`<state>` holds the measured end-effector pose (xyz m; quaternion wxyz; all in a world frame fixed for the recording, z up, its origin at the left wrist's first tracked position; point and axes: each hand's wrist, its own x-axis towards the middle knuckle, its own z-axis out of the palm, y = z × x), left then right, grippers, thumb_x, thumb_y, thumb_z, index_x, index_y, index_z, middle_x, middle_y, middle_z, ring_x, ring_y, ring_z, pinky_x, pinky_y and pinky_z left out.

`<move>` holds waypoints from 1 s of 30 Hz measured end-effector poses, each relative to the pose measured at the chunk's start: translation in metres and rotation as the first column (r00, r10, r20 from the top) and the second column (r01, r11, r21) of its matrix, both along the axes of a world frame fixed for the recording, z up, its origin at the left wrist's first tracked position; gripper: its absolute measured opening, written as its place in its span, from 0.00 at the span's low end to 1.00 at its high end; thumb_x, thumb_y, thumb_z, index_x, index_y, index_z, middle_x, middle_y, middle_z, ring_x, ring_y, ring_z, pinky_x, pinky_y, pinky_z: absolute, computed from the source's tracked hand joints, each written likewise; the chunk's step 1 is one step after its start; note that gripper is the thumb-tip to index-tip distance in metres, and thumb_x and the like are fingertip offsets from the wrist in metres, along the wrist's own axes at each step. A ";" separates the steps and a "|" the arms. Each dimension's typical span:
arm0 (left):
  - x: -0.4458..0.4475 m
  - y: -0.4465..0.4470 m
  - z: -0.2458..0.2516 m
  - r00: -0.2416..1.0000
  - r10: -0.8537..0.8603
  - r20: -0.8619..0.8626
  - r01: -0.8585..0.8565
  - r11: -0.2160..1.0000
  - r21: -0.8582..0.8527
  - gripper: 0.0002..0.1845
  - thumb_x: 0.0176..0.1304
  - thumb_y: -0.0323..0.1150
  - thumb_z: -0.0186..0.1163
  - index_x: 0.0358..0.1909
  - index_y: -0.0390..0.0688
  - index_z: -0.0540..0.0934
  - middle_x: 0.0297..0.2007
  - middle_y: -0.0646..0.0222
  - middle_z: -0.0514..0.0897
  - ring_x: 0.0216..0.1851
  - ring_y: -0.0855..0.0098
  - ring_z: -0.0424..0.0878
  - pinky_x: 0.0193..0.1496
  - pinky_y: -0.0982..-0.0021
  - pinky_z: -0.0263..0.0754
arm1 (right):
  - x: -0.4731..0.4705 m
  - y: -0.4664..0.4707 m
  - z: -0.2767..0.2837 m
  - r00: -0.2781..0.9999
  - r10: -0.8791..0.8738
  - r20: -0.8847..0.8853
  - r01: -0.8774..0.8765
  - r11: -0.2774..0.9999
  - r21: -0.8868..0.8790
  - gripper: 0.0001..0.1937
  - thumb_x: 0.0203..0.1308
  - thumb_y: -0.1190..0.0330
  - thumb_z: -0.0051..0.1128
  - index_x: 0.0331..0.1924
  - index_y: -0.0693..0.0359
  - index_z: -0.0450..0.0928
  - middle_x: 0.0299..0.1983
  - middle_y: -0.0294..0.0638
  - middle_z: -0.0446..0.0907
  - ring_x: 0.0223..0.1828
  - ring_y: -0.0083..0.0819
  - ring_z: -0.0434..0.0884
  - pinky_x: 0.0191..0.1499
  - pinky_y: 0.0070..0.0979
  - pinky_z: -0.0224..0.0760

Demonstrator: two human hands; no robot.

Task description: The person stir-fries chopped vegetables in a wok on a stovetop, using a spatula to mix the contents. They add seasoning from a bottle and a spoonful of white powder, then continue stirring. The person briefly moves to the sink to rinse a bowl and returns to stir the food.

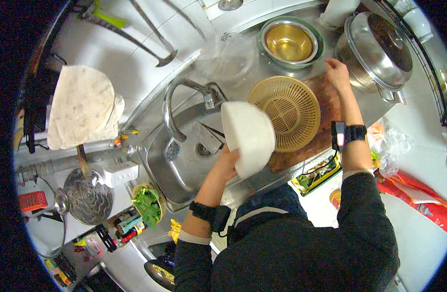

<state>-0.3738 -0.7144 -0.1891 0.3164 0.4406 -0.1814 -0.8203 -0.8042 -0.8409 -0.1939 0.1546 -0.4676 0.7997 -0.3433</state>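
My left hand (229,163) grips the rim of a white bowl (250,137), which is tilted on its side over the right edge of the sink. Behind the bowl, a tan plastic colander (296,113) lies on a brown wooden cutting board (327,109) and is partly covered by it. My right hand (337,73) is raised above the board's far end, beside a gold-toned metal bowl (291,42) nested in a green one (320,51). Its fingers are curled, and nothing shows in them. A knife-like dark-edged blade (208,137) lies in the steel sink (179,164).
A curved faucet (168,106) arches over the sink. A large lidded steel pot (369,54) stands at the upper right. Leafy greens (148,206) fill a small basket left of the sink. Crumpled clear plastic (230,58) lies behind the faucet.
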 end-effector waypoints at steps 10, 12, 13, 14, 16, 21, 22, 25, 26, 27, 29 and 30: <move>-0.160 -0.202 0.059 0.847 -0.019 0.531 0.283 0.862 -0.421 0.16 0.59 0.33 0.54 0.46 0.34 0.73 0.23 0.63 0.79 0.17 0.72 0.74 0.16 0.71 0.65 | 0.007 -0.096 -0.015 0.992 -0.114 0.051 0.098 0.962 0.256 0.19 0.53 0.64 0.58 0.43 0.71 0.84 0.47 0.61 0.83 0.53 0.56 0.82 0.56 0.42 0.75; -0.188 -0.238 0.051 0.803 -0.038 0.595 0.388 0.791 -0.473 0.16 0.59 0.31 0.53 0.47 0.32 0.73 0.23 0.61 0.80 0.16 0.72 0.74 0.15 0.70 0.65 | 0.006 -0.101 -0.015 0.992 -0.122 0.036 0.107 0.954 0.279 0.18 0.54 0.63 0.60 0.43 0.70 0.84 0.47 0.59 0.84 0.52 0.53 0.83 0.55 0.40 0.76; -0.199 -0.252 0.046 0.784 0.001 0.621 0.382 0.788 -0.483 0.15 0.60 0.29 0.53 0.45 0.30 0.73 0.22 0.60 0.79 0.15 0.72 0.75 0.14 0.69 0.66 | 0.005 -0.104 -0.016 0.995 -0.100 -0.003 0.096 0.947 0.306 0.18 0.54 0.63 0.61 0.43 0.69 0.84 0.46 0.58 0.84 0.52 0.52 0.83 0.55 0.40 0.77; -0.210 -0.264 0.039 0.753 0.028 0.657 0.381 0.796 -0.471 0.13 0.60 0.27 0.52 0.42 0.27 0.73 0.21 0.58 0.79 0.15 0.71 0.75 0.13 0.68 0.67 | 0.000 -0.105 -0.016 0.995 -0.086 -0.046 0.097 0.932 0.349 0.17 0.55 0.63 0.62 0.43 0.69 0.85 0.46 0.57 0.84 0.52 0.51 0.84 0.54 0.39 0.77; -0.227 -0.277 0.022 0.714 0.053 0.698 0.374 0.813 -0.445 0.13 0.61 0.24 0.52 0.43 0.23 0.72 0.20 0.56 0.80 0.14 0.69 0.77 0.13 0.67 0.69 | -0.008 -0.110 -0.018 0.996 -0.064 0.069 0.031 0.915 0.402 0.15 0.57 0.64 0.60 0.41 0.68 0.85 0.38 0.53 0.87 0.41 0.45 0.88 0.49 0.36 0.80; -0.242 -0.285 -0.003 0.699 0.001 0.716 0.392 0.837 -0.383 0.23 0.62 0.23 0.53 0.57 0.23 0.61 0.22 0.52 0.81 0.15 0.65 0.79 0.13 0.65 0.73 | -0.015 -0.110 -0.024 0.628 -0.248 0.738 -0.062 0.929 0.365 0.16 0.55 0.75 0.57 0.47 0.77 0.76 0.34 0.56 0.84 0.27 0.44 0.88 0.25 0.35 0.85; -0.243 -0.283 -0.004 0.717 0.016 0.697 0.372 0.837 -0.402 0.25 0.62 0.23 0.53 0.59 0.25 0.59 0.23 0.52 0.81 0.15 0.64 0.79 0.13 0.65 0.73 | -0.013 -0.108 -0.024 0.576 -0.237 0.782 -0.067 0.940 0.334 0.17 0.54 0.76 0.57 0.48 0.77 0.74 0.35 0.57 0.83 0.27 0.46 0.88 0.25 0.36 0.86; -0.245 -0.274 0.002 0.742 0.050 0.668 0.325 0.845 -0.425 0.29 0.63 0.24 0.55 0.64 0.31 0.57 0.26 0.51 0.81 0.15 0.63 0.79 0.14 0.65 0.74 | -0.006 -0.101 -0.020 0.456 -0.209 0.865 -0.046 0.965 0.257 0.18 0.52 0.80 0.56 0.49 0.77 0.70 0.36 0.56 0.81 0.25 0.48 0.87 0.25 0.36 0.87; -0.244 -0.272 0.006 0.750 0.045 0.660 0.324 0.846 -0.424 0.30 0.63 0.26 0.56 0.66 0.33 0.57 0.27 0.52 0.82 0.16 0.63 0.80 0.15 0.65 0.74 | -0.004 -0.099 -0.017 0.450 -0.201 0.870 -0.018 0.972 0.234 0.17 0.52 0.80 0.56 0.48 0.75 0.69 0.34 0.55 0.81 0.25 0.46 0.86 0.26 0.35 0.87; -0.241 -0.268 0.010 0.746 0.028 0.665 0.325 0.856 -0.402 0.31 0.64 0.28 0.57 0.67 0.36 0.58 0.28 0.52 0.82 0.17 0.63 0.80 0.16 0.65 0.75 | -0.001 -0.096 -0.014 0.441 -0.196 0.876 0.010 0.977 0.214 0.17 0.52 0.80 0.55 0.46 0.74 0.68 0.31 0.53 0.81 0.24 0.44 0.86 0.26 0.34 0.87; -0.225 -0.258 0.019 0.730 0.118 0.673 0.354 0.777 -0.520 0.33 0.64 0.32 0.59 0.68 0.37 0.58 0.29 0.55 0.83 0.23 0.63 0.82 0.24 0.64 0.78 | 0.001 -0.089 -0.004 0.398 -0.137 0.907 0.027 0.990 0.138 0.16 0.53 0.81 0.54 0.46 0.71 0.66 0.32 0.52 0.80 0.26 0.43 0.86 0.29 0.36 0.88; -0.212 -0.250 0.022 0.717 0.157 0.679 0.372 0.738 -0.563 0.34 0.64 0.34 0.61 0.69 0.37 0.58 0.30 0.56 0.83 0.26 0.64 0.83 0.28 0.64 0.79 | 0.003 -0.084 0.001 0.403 -0.132 0.906 0.059 0.991 0.119 0.16 0.53 0.80 0.55 0.46 0.71 0.67 0.33 0.52 0.80 0.26 0.42 0.86 0.29 0.36 0.88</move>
